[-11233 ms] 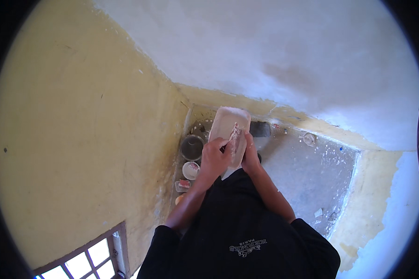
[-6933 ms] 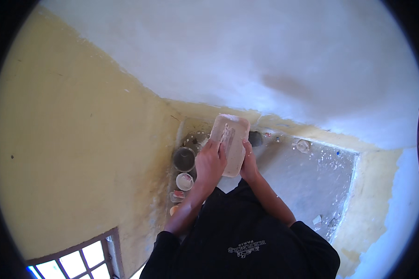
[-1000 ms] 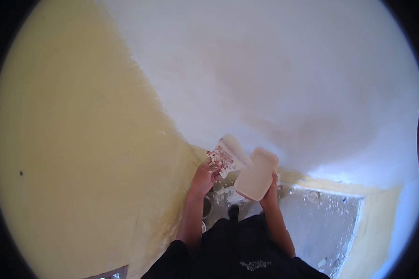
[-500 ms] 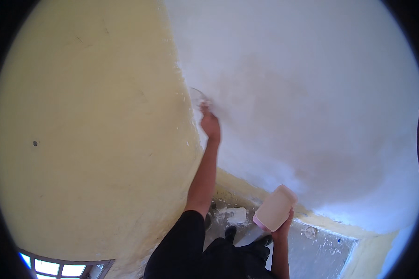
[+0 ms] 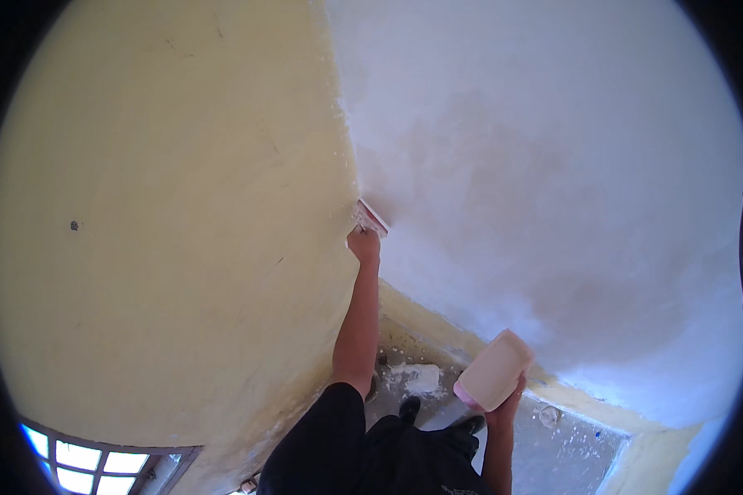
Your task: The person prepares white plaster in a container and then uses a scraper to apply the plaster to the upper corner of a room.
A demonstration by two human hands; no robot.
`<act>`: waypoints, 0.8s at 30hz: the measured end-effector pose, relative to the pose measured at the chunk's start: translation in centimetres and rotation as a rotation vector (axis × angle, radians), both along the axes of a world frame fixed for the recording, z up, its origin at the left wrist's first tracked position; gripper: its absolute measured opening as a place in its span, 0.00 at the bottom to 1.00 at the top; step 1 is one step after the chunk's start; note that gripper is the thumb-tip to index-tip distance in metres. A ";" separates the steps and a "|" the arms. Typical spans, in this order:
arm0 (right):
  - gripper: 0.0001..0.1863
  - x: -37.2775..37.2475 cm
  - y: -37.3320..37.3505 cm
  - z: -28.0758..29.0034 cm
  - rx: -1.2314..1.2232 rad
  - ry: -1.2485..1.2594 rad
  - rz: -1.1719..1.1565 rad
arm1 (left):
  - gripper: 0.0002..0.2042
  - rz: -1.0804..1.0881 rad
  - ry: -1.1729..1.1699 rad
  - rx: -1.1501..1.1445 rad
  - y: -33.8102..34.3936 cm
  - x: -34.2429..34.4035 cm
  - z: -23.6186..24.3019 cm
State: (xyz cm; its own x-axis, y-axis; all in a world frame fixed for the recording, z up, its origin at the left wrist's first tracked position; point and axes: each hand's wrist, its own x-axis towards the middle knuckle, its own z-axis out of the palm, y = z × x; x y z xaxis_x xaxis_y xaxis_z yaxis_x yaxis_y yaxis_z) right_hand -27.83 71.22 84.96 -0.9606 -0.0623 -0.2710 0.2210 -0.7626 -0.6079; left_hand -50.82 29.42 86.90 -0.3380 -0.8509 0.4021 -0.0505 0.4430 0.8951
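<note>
My left hand (image 5: 363,244) is closed around a wide-bladed putty knife (image 5: 372,218), its reddish blade smeared with white. The blade lies against the white-coated wall (image 5: 504,165), right beside the corner with the yellow wall (image 5: 182,214). Lower and to the right, my right hand (image 5: 508,404) grips a pale pink, box-shaped plastic tub (image 5: 495,371) from beneath and its right side. A broad beige face of the tub points up at me; whether that is its filling I cannot tell. Damp-looking grey-brown patches mark the white wall.
Below, the grey floor (image 5: 561,454) carries white splatters and a white patch (image 5: 421,378) near my dark shoes (image 5: 409,407). A yellow strip (image 5: 437,322) runs along the white wall's foot. A barred window (image 5: 99,462) sits at the lower left.
My left hand has come down along the corner with the putty knife, whose blade now shows its broad face. The tub in my right hand has hardly moved; the view has shifted slightly.
</note>
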 end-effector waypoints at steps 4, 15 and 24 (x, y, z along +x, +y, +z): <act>0.27 1.5 -3.7 -3.4 0.023 -0.001 0.003 | 0.06 0.029 -0.037 -0.104 -2.0 0.6 -1.9; 0.29 3.1 -13.7 -6.7 0.055 0.032 0.046 | 0.06 0.079 0.138 -0.116 -13.1 1.4 -5.1; 0.29 3.8 -13.3 -6.1 0.090 0.032 0.005 | 0.05 -0.027 0.125 -0.086 -11.7 2.0 4.3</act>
